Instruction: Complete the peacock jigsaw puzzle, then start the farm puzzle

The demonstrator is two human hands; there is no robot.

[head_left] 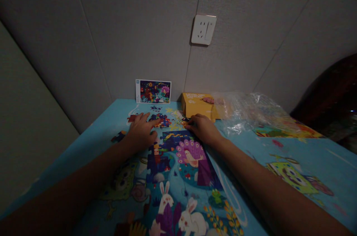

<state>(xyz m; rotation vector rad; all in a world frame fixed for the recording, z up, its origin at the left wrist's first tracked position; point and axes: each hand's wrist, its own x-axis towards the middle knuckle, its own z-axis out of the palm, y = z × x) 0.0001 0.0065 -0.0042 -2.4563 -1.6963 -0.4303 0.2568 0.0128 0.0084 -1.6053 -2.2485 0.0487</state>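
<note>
Partly assembled jigsaw puzzle (174,171) lies lower centre, long axis running to the bottom edge; right hand (203,128) curled just at its upper-right corner, grasp cannot be told; left hand (141,132) spread, released, off its upper left.

grey wall (139,24) | white socket (199,29) | crumpled clear plastic (242,111) | blue tablecloth (95,141)

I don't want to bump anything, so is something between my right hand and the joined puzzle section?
Nothing visible is: your right hand is beside the far right corner of the joined puzzle section. The yellow box sits beyond the hand and the clear plastic lies to the right, both out of the way.
</note>
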